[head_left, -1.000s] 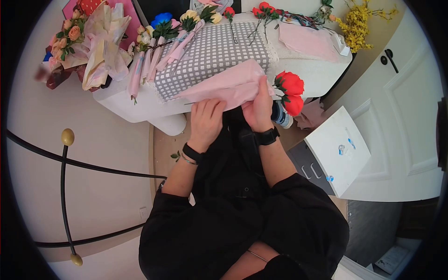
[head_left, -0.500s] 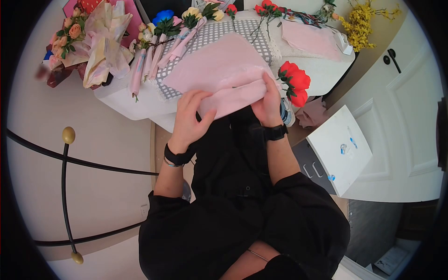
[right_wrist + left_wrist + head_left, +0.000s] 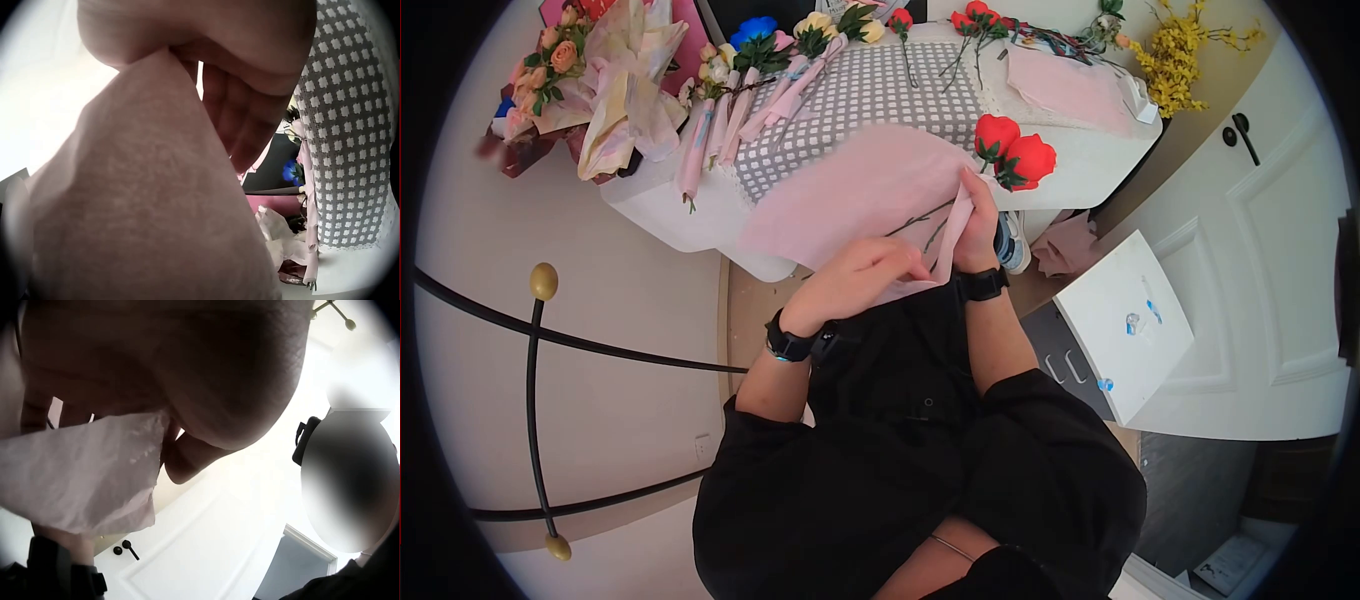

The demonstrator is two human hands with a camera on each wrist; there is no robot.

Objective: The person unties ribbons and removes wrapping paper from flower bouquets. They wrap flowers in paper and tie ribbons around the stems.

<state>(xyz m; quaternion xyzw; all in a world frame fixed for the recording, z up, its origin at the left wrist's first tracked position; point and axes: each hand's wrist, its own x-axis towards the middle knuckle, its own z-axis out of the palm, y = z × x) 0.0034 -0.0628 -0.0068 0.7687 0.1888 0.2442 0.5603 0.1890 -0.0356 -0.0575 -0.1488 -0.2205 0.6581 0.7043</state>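
Note:
Pink wrapping paper (image 3: 850, 185) lies opened out over the near table edge, its near side lifted and folded up. Two red flowers (image 3: 1030, 160) stick out past its right end, and their dark stems (image 3: 920, 218) lie on the paper. My right hand (image 3: 977, 225) pinches the paper's edge near the flower heads. At the lower edge, my left hand (image 3: 855, 280) has its fingers curled round the paper. In the left wrist view the paper (image 3: 87, 472) hangs from the left hand (image 3: 169, 369); in the right wrist view the right hand (image 3: 231, 75) holds a paper corner (image 3: 150, 169).
On the table (image 3: 650, 205) are a checked cloth (image 3: 840, 120), pink-wrapped flowers (image 3: 725, 125) at left, loose red flowers (image 3: 977, 20) at the back and more pink paper (image 3: 1070, 85) at right. A bouquet (image 3: 625, 90) is at the far left; a white cabinet (image 3: 1125, 320) stands lower right.
The paper's near fold has been opened, showing the stems. My left hand has moved right and down along the paper's edge. The red flower heads have turned and shifted slightly left.

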